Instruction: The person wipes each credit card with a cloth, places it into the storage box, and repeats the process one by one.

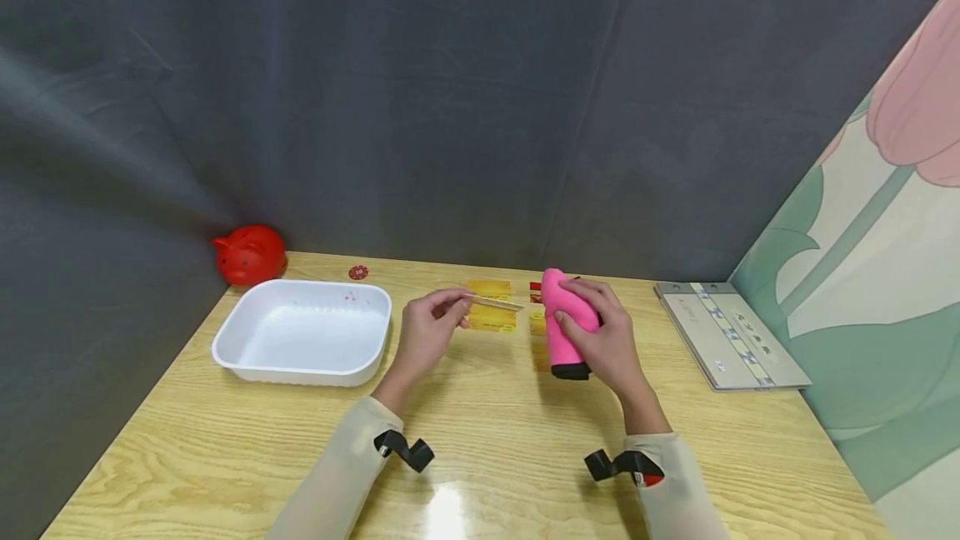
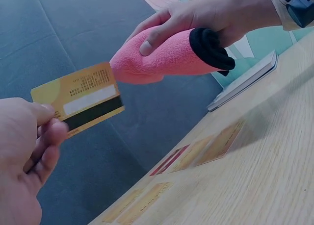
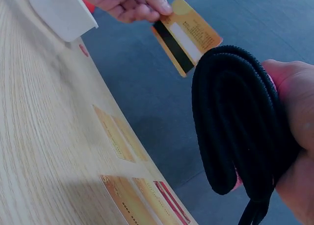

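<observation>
My left hand point(image 1: 431, 332) pinches a gold bank card point(image 2: 81, 95) by one end, between thumb and fingers. The card's back, with a black stripe and a white strip, shows in the left wrist view. A rolled pink cloth with a black edge point(image 1: 566, 319) is gripped in my right hand point(image 1: 611, 340). In the left wrist view the cloth's tip is right at the card's far edge; whether they touch, I cannot tell. Below, on the table, lie several gold cards point(image 1: 491, 319) and a red card point(image 1: 535, 292), partly hidden behind the cloth in the head view.
To the left stands a white plastic tray point(image 1: 300, 373), with a red piggy bank point(image 1: 251, 255) behind it. A red chip point(image 1: 358, 272) lies near the table's back edge. A grey notebook point(image 1: 731, 336) lies at the right. A dark curtain point(image 1: 450, 107) hangs behind the table point(image 1: 487, 457).
</observation>
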A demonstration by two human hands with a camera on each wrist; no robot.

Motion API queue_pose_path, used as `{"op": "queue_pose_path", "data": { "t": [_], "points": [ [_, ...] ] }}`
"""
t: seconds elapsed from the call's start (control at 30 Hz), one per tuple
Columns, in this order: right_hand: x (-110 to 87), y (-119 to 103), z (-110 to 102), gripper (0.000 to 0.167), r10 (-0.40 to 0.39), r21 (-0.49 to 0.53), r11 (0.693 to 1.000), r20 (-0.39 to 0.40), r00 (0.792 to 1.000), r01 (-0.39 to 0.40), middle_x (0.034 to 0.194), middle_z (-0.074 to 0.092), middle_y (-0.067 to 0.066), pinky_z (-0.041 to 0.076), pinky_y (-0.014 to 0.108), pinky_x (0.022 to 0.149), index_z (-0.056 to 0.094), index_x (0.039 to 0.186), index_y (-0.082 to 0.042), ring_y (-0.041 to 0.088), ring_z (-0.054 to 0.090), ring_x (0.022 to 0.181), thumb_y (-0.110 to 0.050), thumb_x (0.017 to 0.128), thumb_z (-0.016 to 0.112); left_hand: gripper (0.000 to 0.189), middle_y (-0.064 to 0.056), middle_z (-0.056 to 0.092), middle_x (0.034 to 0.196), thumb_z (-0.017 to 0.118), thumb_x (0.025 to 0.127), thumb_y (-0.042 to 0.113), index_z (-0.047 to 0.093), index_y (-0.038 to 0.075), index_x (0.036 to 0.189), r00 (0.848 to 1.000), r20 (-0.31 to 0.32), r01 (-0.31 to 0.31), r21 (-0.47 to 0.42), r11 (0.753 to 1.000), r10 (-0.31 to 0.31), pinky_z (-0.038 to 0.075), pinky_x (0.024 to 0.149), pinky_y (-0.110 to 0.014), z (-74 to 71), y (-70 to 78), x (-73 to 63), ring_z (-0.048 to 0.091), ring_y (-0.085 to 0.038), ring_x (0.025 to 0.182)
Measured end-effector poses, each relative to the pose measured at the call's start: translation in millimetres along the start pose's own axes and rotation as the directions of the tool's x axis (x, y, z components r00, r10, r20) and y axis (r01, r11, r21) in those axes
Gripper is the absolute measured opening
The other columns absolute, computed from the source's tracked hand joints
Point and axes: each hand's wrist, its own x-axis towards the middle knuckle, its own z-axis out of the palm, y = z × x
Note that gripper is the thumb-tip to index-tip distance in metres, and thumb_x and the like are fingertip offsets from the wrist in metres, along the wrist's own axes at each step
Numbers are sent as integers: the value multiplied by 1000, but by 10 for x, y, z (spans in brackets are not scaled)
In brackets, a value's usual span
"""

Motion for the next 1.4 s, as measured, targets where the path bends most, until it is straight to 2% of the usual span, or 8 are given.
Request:
{"op": "queue_pose_path", "data": {
  "t": [0.13,0.3,0.47,0.63,0.73,0.87,1.07,1.4],
  "points": [
    [-7,2,-7,44,4,-1,1000,2,1000,-4,138,61,11,48,11,86,69,133,-13,24,61,118,-9,90,79,16,-15,76,89,76,95,19,82,8,104,998,-57,-21,60,998,24,47,59,-19,-1,0,2,60,-10,68],
    [-10,-22,-23,45,12,14,1000,2,1000,-12,138,60,10,49,11,85,69,133,-13,21,59,117,-8,89,79,18,-11,74,100,79,93,21,82,6,103,993,-85,-69,98,993,78,53,73,-19,1,7,3,65,-17,86],
    [1,-24,-8,45,6,16,1000,10,1000,-6,138,61,10,49,11,85,69,133,-13,18,58,117,-8,89,79,20,-14,78,109,78,93,18,81,5,107,995,-102,1,23,1000,1,62,77,-25,-7,2,4,76,-27,91],
    [4,-23,-6,45,1,14,1000,7,1000,-1,138,61,10,49,11,85,69,133,-13,19,58,116,-8,89,79,30,-21,78,102,74,95,7,72,10,125,995,-48,82,-131,988,-89,65,75,-43,-8,8,18,75,-46,87],
    [-2,-14,-6,45,3,14,1000,6,1000,-3,138,61,10,49,11,85,69,133,-13,19,59,116,-8,89,79,31,-23,77,100,72,95,3,68,10,125,995,-19,95,-164,982,-100,65,78,-47,-1,3,26,77,-38,87],
    [-2,-12,0,45,5,11,1000,3,1000,-5,138,61,10,49,11,85,69,133,-14,20,58,116,-8,89,79,22,-24,74,106,71,95,2,71,2,118,996,9,89,-152,984,-89,65,82,-43,-3,-9,26,77,-30,93],
    [9,-42,28,46,-6,27,1000,5,1000,5,137,61,11,48,12,87,70,132,-14,17,59,116,-6,88,80,31,-22,72,116,67,96,-2,71,5,126,995,61,87,-116,989,-81,64,87,-42,-8,-20,28,73,-44,105],
    [-41,-54,167,45,-86,33,996,26,996,85,136,63,7,48,12,90,72,129,-16,16,60,119,-4,87,81,37,-18,75,111,67,96,-1,70,11,131,995,79,66,-48,997,-63,63,81,-29,21,-16,-16,76,-34,98]
  ]
}}
